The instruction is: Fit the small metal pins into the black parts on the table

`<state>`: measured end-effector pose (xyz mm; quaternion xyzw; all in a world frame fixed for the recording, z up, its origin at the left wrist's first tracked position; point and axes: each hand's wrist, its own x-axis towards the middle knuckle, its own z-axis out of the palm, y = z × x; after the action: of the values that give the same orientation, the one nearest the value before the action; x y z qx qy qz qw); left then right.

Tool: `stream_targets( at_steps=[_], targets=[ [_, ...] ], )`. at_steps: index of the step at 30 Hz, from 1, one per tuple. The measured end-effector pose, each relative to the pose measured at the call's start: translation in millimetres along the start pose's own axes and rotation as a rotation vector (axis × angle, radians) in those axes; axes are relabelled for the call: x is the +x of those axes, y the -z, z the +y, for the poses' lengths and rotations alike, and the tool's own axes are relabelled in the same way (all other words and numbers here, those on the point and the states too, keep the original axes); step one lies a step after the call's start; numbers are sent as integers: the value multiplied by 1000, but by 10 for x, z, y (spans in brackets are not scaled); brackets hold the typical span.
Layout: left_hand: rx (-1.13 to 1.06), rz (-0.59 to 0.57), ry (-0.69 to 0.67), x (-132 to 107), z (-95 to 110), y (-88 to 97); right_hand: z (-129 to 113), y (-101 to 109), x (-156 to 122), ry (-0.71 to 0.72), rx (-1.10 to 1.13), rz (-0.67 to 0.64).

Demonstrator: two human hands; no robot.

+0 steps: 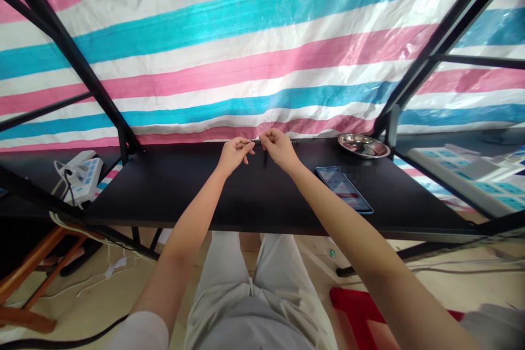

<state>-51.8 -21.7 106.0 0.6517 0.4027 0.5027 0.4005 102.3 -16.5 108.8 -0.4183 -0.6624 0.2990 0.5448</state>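
Note:
Both my hands are stretched out over the far edge of a black table [205, 197]. My left hand [234, 154] and my right hand [279, 147] are closed in pinches, close together, on a thin dark stick-like thing [257, 143] that runs between their fingertips. A short dark piece hangs down below my right hand. What the thing is I cannot make out.
A phone [343, 188] with a lit screen lies on the table right of my hands. A shiny metal dish [363, 145] sits at the back right. A white power strip [82, 172] lies at the left. Black frame bars and a striped tarp stand behind.

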Motion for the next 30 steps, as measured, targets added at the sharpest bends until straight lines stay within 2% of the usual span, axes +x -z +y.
stream_targets(
  at_steps=[10,14,18,23,28,30],
  targets=[
    [85,95,-90,-20,44,-27,-172,10,40,79,-133,-7],
    [88,114,-56,-31,85,-53,-185,-7,47,111,-166,-12],
    [-2,114,50,-22,113,-67,-187,-17,39,185,-238,-3],
    [-209,-53,309,36,116,-7,-187,-8,13,411,-467,17],
    [-328,-266,522,102,129,136,-173,31,11,741,-739,-92],
    [-335,-291,565,130,144,197,-188,64,16,822,-828,-131]
  ],
)
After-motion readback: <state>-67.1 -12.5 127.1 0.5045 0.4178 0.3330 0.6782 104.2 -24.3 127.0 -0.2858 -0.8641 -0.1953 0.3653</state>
